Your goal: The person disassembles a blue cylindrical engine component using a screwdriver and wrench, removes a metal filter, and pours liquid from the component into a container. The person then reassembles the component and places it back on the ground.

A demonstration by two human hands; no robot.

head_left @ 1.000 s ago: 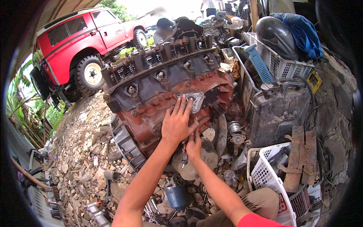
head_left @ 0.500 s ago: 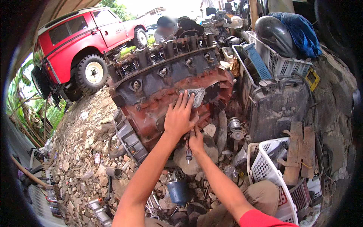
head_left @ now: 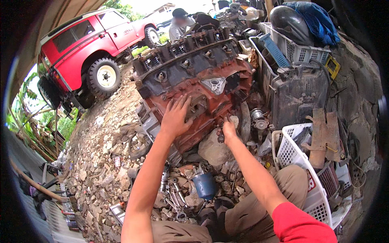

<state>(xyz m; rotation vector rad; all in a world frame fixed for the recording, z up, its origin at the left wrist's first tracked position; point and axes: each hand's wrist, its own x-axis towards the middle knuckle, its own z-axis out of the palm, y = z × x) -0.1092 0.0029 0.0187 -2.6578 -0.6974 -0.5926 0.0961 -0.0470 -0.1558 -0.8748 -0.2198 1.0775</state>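
A large engine block (head_left: 216,107), rusty red below and dark along its valve gear, leans before me on the rubble. My left hand (head_left: 175,117) lies on its side with fingers spread, beside a greasy raised plate (head_left: 198,104). A silver triangular bracket (head_left: 219,89) sits higher on the block, clear of both hands. At the block's lower right, my right hand (head_left: 229,130) is wrapped around a dark hand tool (head_left: 220,137), its far part unclear. A rock (head_left: 212,152) lies just under that hand.
A red off-road vehicle (head_left: 81,44) stands upper left, a person (head_left: 177,30) behind the engine. Crates (head_left: 293,194), a black jerrycan (head_left: 298,101) and a helmet (head_left: 289,26) crowd the right. Wrenches (head_left: 176,196) and a blue canister (head_left: 204,186) lie near my legs.
My left hand has slid down and left off the silver bracket onto the block. My right hand, holding the tool, has moved right and up. The view has shifted slightly.
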